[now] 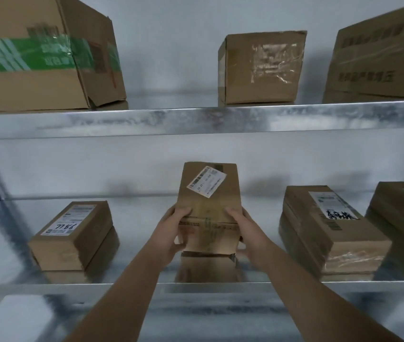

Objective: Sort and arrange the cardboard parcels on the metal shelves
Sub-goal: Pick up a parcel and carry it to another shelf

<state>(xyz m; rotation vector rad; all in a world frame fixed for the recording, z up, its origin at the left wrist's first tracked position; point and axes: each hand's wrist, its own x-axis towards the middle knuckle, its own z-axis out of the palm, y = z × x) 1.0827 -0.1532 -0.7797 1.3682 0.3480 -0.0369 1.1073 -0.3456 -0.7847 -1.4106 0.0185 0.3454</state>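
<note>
**A:** Entry. Tall brown cardboard parcel with a white slanted label (pixel 209 206) sits mid lower metal shelf (pixel 220 283), long axis running away from me, near end low. Both grips closed on it?

**B:** I read it so. Left hand (pixel 175 228) clasps the near left edge, right hand (pixel 244 229) the near right; neither is nearer.

**A:** Neighbours?

**B:** Flat brown box marked 7866 (pixel 72 235) well left, taped flat carton with scrawled label (pixel 329 230) right. I judge the gap favours pushing straight back.
</note>
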